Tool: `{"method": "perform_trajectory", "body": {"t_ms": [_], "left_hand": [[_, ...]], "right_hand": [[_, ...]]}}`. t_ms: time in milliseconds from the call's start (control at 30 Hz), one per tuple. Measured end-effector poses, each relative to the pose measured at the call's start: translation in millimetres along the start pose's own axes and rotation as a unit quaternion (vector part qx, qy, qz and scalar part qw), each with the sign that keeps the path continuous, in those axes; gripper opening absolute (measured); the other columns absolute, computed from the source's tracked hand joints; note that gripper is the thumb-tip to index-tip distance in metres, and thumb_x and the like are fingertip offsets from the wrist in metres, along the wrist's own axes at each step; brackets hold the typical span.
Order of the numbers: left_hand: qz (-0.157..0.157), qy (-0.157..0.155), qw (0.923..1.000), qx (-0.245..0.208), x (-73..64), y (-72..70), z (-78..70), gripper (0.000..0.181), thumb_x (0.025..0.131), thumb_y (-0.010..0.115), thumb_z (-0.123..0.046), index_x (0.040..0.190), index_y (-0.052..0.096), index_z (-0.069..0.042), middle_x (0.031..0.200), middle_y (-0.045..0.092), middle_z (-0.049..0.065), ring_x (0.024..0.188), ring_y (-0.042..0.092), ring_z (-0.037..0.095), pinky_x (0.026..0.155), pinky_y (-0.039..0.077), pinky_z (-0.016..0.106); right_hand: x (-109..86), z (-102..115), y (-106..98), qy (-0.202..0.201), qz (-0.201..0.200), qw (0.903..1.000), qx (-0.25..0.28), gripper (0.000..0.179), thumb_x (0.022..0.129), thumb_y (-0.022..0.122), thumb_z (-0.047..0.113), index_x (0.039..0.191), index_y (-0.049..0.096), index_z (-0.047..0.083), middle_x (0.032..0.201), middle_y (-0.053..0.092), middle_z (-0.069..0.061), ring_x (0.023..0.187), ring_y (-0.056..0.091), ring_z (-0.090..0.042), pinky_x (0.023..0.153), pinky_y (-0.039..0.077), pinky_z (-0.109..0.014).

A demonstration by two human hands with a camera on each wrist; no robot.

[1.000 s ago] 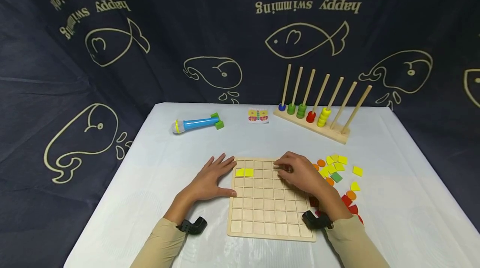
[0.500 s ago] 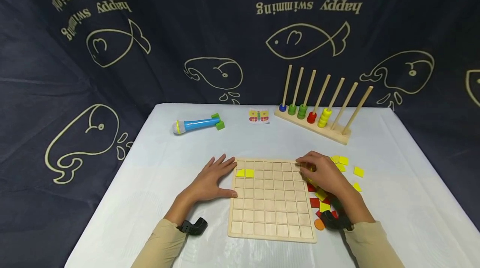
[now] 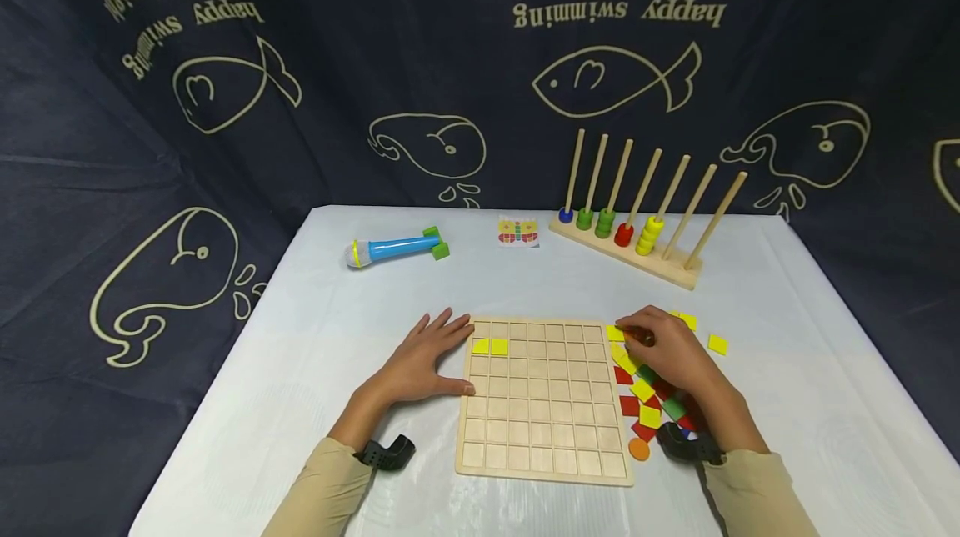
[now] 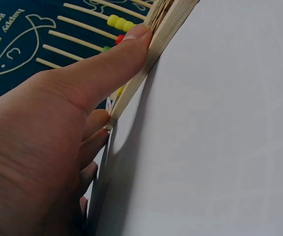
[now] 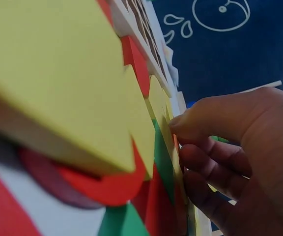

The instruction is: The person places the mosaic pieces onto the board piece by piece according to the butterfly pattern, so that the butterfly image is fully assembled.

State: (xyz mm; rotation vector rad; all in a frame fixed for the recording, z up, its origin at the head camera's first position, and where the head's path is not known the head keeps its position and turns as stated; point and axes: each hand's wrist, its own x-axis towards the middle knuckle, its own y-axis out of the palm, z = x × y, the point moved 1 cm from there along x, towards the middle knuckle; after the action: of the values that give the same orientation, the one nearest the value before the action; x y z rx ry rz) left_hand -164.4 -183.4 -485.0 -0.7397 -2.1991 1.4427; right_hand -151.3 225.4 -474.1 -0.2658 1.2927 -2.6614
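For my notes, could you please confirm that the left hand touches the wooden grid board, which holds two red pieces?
Not quite: the two pieces on the wooden grid board are yellow, as the head view shows; the left hand does touch it.

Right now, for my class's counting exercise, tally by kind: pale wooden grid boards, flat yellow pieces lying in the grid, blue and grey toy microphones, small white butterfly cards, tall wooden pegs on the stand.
Pale wooden grid board: 1
Flat yellow pieces in the grid: 2
Blue and grey toy microphone: 1
Small white butterfly card: 1
Tall wooden pegs: 7
Total: 12
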Motion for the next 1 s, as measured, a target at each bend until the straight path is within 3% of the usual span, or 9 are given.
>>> {"method": "perform_trajectory", "body": {"t_ms": [267,567,733,1000], "left_hand": [[-0.006,0.007,1.0,-0.001,0.1,-0.3,-0.5,0.099,0.074,0.065,-0.072,0.15,0.035,-0.016,0.156,0.027,-0.003,0.145,0.012,0.025,0.116,0.005,0.047],[-0.008,0.008,0.9999,0.002,0.2,0.6,1.1,0.099,0.074,0.064,-0.073,0.15,0.035,-0.016,0.156,0.027,-0.003,0.145,0.012,0.025,0.116,0.005,0.047],[-0.005,0.006,1.0,0.002,-0.2,-0.3,0.7,0.1,0.074,0.063,-0.073,0.15,0.035,-0.017,0.156,0.026,-0.003,0.145,0.011,0.024,0.116,0.005,0.047],[-0.003,0.003,1.0,0.001,-0.7,-0.7,-0.1,0.099,0.074,0.062,-0.074,0.15,0.035,-0.018,0.156,0.026,-0.004,0.145,0.011,0.024,0.116,0.004,0.047]], "right_hand": [[0.1,-3,-1,0.014,0.0,0.9999,-0.004,0.03,0.087,0.07,0.015,0.116,0.069,0.008,0.108,0.06,-0.006,0.094,0.054,-0.026,0.085,0.049,-0.047],[-2.7,2,2,-0.007,0.01,0.9998,0.017,0.011,0.085,0.074,0.016,0.096,0.074,0.015,0.097,0.061,0.002,0.085,0.053,-0.02,0.077,0.05,-0.038],[-2.9,6,4,-0.031,0.023,0.9992,0.014,0.016,0.084,0.076,0.018,0.1,0.074,0.016,0.09,0.062,0.005,0.079,0.051,-0.017,0.07,0.049,-0.034],[-3.6,7,3,-0.021,0.034,0.9989,-0.023,0.017,0.084,0.076,0.022,0.099,0.074,0.015,0.083,0.057,0.006,0.076,0.05,-0.016,0.069,0.047,-0.035]]}}
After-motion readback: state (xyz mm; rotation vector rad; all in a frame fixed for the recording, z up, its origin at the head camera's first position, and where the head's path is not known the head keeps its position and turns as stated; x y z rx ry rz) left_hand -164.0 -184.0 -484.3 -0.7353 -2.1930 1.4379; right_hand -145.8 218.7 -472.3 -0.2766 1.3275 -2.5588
